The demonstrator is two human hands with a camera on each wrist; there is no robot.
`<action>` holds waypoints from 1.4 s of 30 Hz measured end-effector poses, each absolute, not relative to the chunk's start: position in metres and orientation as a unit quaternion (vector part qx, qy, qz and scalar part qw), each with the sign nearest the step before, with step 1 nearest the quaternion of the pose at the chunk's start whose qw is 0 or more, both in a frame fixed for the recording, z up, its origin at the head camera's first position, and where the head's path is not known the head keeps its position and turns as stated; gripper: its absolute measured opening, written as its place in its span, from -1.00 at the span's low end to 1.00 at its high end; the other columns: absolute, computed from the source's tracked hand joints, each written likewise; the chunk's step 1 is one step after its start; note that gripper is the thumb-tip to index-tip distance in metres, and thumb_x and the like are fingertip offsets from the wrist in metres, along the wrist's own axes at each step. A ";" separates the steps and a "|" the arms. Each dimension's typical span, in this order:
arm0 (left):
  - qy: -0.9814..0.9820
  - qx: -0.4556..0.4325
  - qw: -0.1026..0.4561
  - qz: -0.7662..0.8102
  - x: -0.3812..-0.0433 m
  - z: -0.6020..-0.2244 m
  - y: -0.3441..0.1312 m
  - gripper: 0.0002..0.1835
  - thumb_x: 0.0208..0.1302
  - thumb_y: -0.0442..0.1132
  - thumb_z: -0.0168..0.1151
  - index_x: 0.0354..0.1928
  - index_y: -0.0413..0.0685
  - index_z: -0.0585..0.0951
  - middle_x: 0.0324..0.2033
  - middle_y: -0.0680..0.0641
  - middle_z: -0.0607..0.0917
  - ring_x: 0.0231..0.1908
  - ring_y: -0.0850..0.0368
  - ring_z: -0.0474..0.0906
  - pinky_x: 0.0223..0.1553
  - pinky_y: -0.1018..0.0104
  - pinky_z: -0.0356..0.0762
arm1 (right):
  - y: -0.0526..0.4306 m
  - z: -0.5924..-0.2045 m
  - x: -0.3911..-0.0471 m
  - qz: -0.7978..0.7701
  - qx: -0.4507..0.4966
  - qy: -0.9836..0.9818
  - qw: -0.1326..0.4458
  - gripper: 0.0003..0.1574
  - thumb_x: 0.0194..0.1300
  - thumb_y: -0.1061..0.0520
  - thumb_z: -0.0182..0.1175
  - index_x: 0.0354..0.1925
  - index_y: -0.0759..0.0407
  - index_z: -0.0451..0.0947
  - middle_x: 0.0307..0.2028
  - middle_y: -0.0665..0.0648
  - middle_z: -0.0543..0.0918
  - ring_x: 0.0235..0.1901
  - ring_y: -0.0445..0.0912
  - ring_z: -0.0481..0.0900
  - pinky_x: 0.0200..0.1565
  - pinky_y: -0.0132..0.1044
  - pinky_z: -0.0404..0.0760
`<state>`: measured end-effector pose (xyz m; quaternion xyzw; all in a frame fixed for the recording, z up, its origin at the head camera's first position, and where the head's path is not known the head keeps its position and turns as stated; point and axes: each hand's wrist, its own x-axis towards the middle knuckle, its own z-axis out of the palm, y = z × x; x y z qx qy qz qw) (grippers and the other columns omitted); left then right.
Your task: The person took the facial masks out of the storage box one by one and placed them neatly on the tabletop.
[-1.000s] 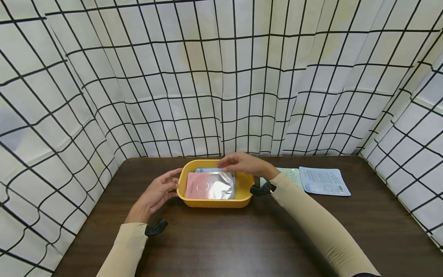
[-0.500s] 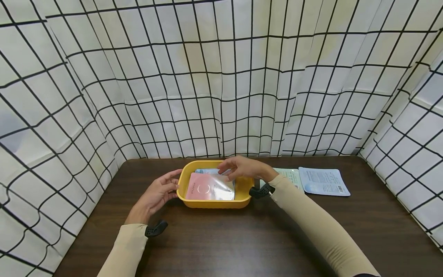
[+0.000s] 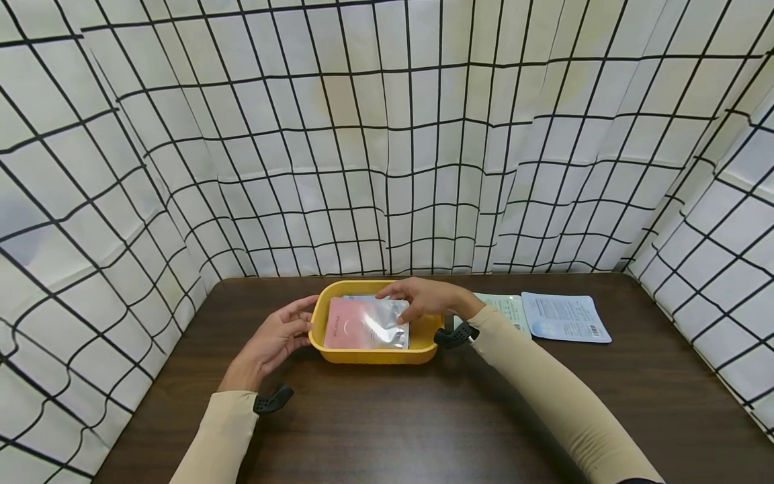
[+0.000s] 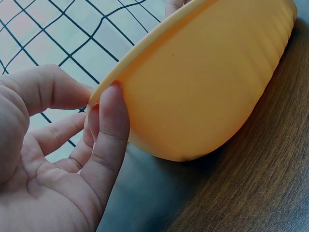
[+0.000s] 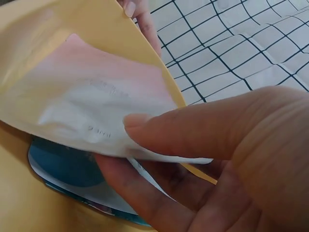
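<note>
A pink and silver sheet mask packet [image 3: 357, 323] sits in a yellow plastic tub [image 3: 375, 357], in the middle of the head view. My right hand [image 3: 431, 297] pinches the packet's silver end. In the right wrist view the thumb [image 5: 164, 130] lies on top of it and the fingers are beneath, with that end raised. Another packet, dark blue [image 5: 67, 166], shows underneath in the tub. My left hand [image 3: 278, 339] holds the tub's left rim, and the left wrist view shows this rim [image 4: 125, 60] between thumb and fingers.
On the table's right side lie a pale green packet [image 3: 510, 310], partly behind the right wrist, and a light blue packet [image 3: 567, 317]. Behind and beside the brown wooden table [image 3: 363, 423] hangs white cloth with a black grid [image 3: 423, 148].
My right hand has lowered slightly, and its thumb has come onto the silver end of the pink packet, which has shifted and lifted a little. My left hand and the tub stay almost still.
</note>
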<state>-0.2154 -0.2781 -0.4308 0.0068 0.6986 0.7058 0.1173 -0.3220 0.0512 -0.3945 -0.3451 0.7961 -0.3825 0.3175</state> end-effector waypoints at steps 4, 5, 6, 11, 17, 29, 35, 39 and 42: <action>0.699 0.008 0.117 0.705 -0.215 -0.431 -0.278 -0.30 0.42 -0.43 0.09 0.56 -0.08 0.18 -0.06 -0.11 0.61 -0.21 0.12 0.64 -0.14 0.33 0.67 | 0.051 -0.392 -0.319 -0.411 -0.323 0.783 0.337 -0.28 0.28 0.31 0.35 0.37 0.04 0.45 0.20 0.15 0.56 -0.08 -0.03 0.60 -0.10 -0.13 0.72; 0.699 0.008 0.117 0.705 -0.215 -0.431 -0.278 -0.30 0.42 -0.43 0.09 0.56 -0.08 0.18 -0.06 -0.11 0.62 -0.21 0.12 0.64 -0.14 0.33 0.67 | 0.050 -0.392 -0.319 -0.416 -0.322 0.780 0.339 -0.31 0.29 0.31 0.34 0.35 0.07 0.46 0.14 0.15 0.59 -0.11 -0.04 0.62 -0.11 -0.13 0.73; 0.699 0.008 0.117 0.705 -0.215 -0.431 -0.278 -0.30 0.42 -0.43 0.09 0.56 -0.08 0.19 -0.07 -0.10 0.62 -0.21 0.12 0.64 -0.14 0.33 0.67 | 0.050 -0.392 -0.318 -0.419 -0.324 0.778 0.339 -0.34 0.30 0.31 0.33 0.33 0.11 0.47 0.09 0.14 0.61 -0.14 -0.05 0.63 -0.13 -0.12 0.74; 0.700 0.009 0.116 0.705 -0.215 -0.431 -0.279 -0.30 0.42 -0.43 0.09 0.56 -0.09 0.18 -0.08 -0.08 0.62 -0.23 0.13 0.64 -0.15 0.33 0.67 | 0.052 -0.393 -0.319 -0.425 -0.350 0.773 0.316 -0.47 0.33 0.27 0.31 0.26 0.11 0.54 0.01 0.10 0.66 -0.17 -0.06 0.65 -0.15 -0.07 0.74; 0.699 0.011 0.116 0.706 -0.215 -0.431 -0.279 -0.30 0.42 -0.43 0.08 0.56 -0.08 0.17 -0.09 -0.05 0.61 -0.25 0.14 0.63 -0.16 0.34 0.66 | 0.055 -0.393 -0.318 -0.432 -0.382 0.764 0.290 -0.56 0.37 0.21 0.30 0.21 0.07 0.59 -0.05 0.11 0.66 -0.19 -0.05 0.61 -0.14 0.04 0.72; 0.696 0.014 0.118 0.708 -0.215 -0.432 -0.279 -0.30 0.43 -0.43 0.08 0.57 -0.07 0.17 -0.08 -0.05 0.61 -0.25 0.14 0.62 -0.16 0.35 0.66 | 0.058 -0.394 -0.318 -0.426 -0.392 0.772 0.262 -0.57 0.41 0.11 0.28 0.21 0.10 0.63 -0.13 0.07 0.67 -0.26 -0.11 0.60 -0.18 -0.03 0.73; 0.691 0.014 0.117 0.713 -0.216 -0.433 -0.279 -0.29 0.42 -0.43 0.10 0.57 -0.07 0.18 -0.09 -0.06 0.61 -0.25 0.15 0.64 -0.17 0.34 0.66 | 0.060 -0.391 -0.316 -0.439 -0.375 0.778 0.247 -0.51 0.45 0.11 0.23 0.29 0.14 0.57 -0.12 0.12 0.70 -0.21 -0.08 0.68 -0.20 -0.14 0.75; 0.687 0.018 0.117 0.717 -0.216 -0.435 -0.279 -0.29 0.42 -0.43 0.11 0.56 -0.07 0.18 -0.08 -0.07 0.60 -0.24 0.16 0.65 -0.18 0.33 0.67 | 0.061 -0.391 -0.316 -0.455 -0.369 0.773 0.242 -0.53 0.43 0.10 0.26 0.27 0.10 0.59 -0.19 0.16 0.69 -0.21 -0.05 0.70 -0.21 -0.11 0.75; 0.688 0.019 0.116 0.716 -0.216 -0.435 -0.279 -0.29 0.42 -0.43 0.11 0.56 -0.07 0.18 -0.07 -0.08 0.60 -0.24 0.16 0.65 -0.17 0.33 0.67 | 0.063 -0.391 -0.316 -0.471 -0.365 0.769 0.232 -0.55 0.40 0.10 0.29 0.23 0.08 0.62 -0.12 0.14 0.68 -0.21 -0.03 0.69 -0.24 -0.08 0.76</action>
